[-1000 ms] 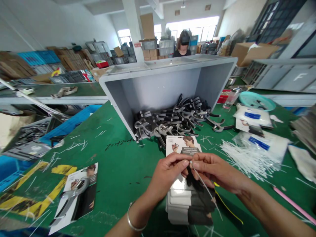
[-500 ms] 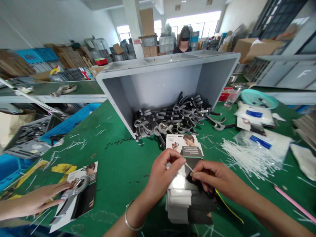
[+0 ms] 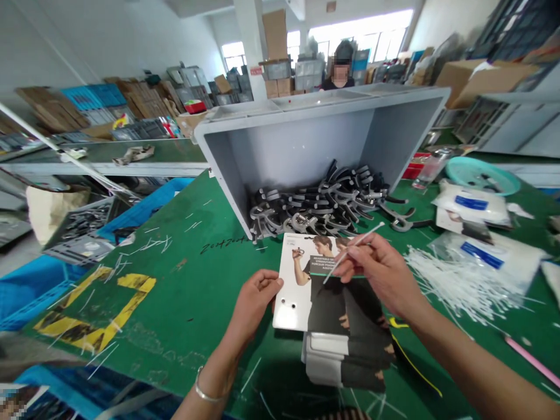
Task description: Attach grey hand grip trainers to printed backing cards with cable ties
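My left hand (image 3: pixel 258 300) pinches the left edge of a printed backing card (image 3: pixel 291 318) between thumb and fingers. Two small punched holes show in the card's white part, and its print reads as a grip strengthener. Above the card's upper right, my right hand (image 3: pixel 382 274) holds a thin white cable tie (image 3: pixel 335 270) slantwise, its lower end over the card. A stack of more cards (image 3: pixel 324 364) lies beneath, partly covered. Behind the card, several grey-and-black hand grippers (image 3: pixel 317 204) are heaped in a tipped grey crate (image 3: pixel 289 146).
Loose white cable ties (image 3: pixel 464 286) lie in a pile at the right, beside plastic bags (image 3: pixel 494 256) and a pink stick (image 3: pixel 531 359). A turquoise basin (image 3: pixel 516 184) stands behind them. Yellow-black tape (image 3: pixel 135 300) marks the table at left. A person (image 3: pixel 341 67) is beyond the crate.
My left hand has left the cable tie and grips the card's edge; the card has shifted left over the stack. Another person's hand, with a card and hand gripper, has gone from the left.
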A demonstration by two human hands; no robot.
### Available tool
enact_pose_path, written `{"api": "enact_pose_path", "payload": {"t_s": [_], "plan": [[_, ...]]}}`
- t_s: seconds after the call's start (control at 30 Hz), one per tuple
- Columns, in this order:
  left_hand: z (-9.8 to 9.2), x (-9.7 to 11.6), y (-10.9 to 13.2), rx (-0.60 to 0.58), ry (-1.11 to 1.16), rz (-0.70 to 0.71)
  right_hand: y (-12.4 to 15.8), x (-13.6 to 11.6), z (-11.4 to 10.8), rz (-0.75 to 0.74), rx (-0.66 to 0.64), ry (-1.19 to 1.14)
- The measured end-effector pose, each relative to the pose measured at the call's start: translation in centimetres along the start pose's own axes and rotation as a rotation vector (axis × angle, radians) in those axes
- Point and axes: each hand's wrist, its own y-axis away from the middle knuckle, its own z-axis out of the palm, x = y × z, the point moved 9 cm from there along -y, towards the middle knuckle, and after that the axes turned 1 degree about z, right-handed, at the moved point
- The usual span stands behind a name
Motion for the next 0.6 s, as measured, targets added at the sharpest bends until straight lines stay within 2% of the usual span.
{"api": "enact_pose_path", "payload": {"t_s": [0.13, 0.27, 0.43, 0.6], "plan": [[-1.8, -1.5, 1.4, 0.006, 0.075, -0.021, -1.0, 1.7, 3.9, -0.018, -0.128, 0.272], [-1.6, -3.9, 1.3, -0.005, 0.273, -0.032, -0.8, 3.1, 4.8, -0.063, -0.17, 0.523], [0.4, -6.1, 0.4, -0.027, 0.393, -0.068, 0.1, 3.2, 4.6, -0.168, -0.169, 0.658], [2.7, -5.6, -0.6, -0.051, 0.325, -0.077, 0.5, 3.4, 4.9, -0.235, -0.191, 0.764]]}}
